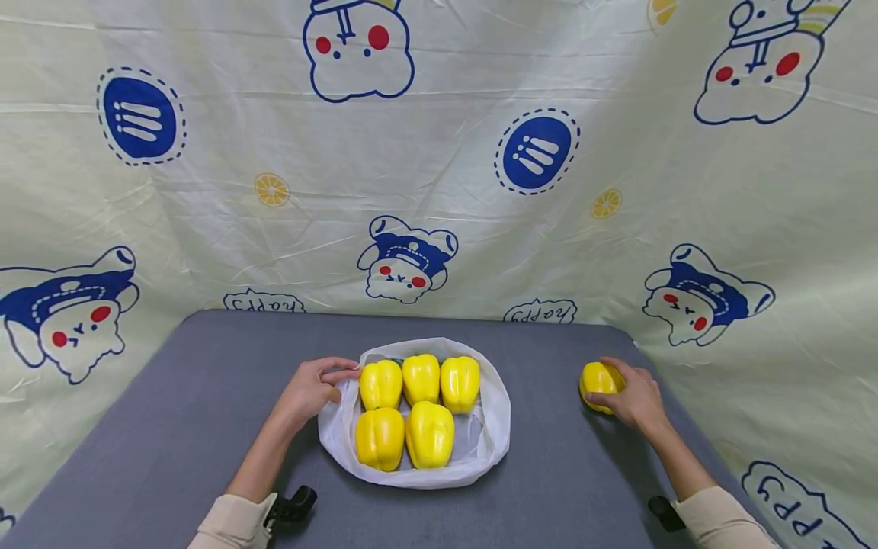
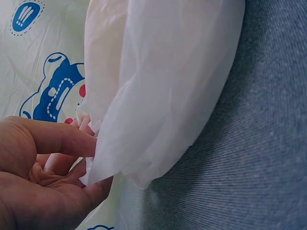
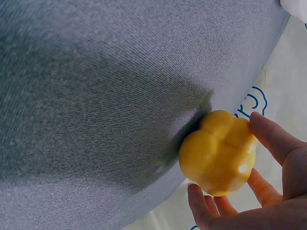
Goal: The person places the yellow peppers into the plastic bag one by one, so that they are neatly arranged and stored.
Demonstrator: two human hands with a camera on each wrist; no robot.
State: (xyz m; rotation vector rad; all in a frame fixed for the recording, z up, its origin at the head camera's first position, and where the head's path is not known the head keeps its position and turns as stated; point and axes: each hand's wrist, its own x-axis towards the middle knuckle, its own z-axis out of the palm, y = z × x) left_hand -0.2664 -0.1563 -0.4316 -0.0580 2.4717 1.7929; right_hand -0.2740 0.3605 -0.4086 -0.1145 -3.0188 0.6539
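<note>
A white plastic bag (image 1: 497, 427) stands with its mouth spread wide on the grey table, several yellow bell peppers (image 1: 430, 435) inside it in two rows. At the bag's left rim, my left hand (image 1: 313, 389) pinches the thin film between thumb and fingers; the left wrist view shows this hand (image 2: 53, 167) at the edge of the bag (image 2: 163, 96). Far to the right, my right hand (image 1: 638, 396) grips a single yellow bell pepper (image 1: 595, 379). In the right wrist view, thumb and fingers surround that pepper (image 3: 218, 153), close to the table surface.
The grey cloth-covered table (image 1: 206, 396) has its right edge just beyond my right hand. Behind and beside it hangs a pale printed curtain (image 1: 439, 168) with cartoon figures. A dark strap-on device (image 1: 291, 505) sits at my left wrist, another (image 1: 665, 513) at my right.
</note>
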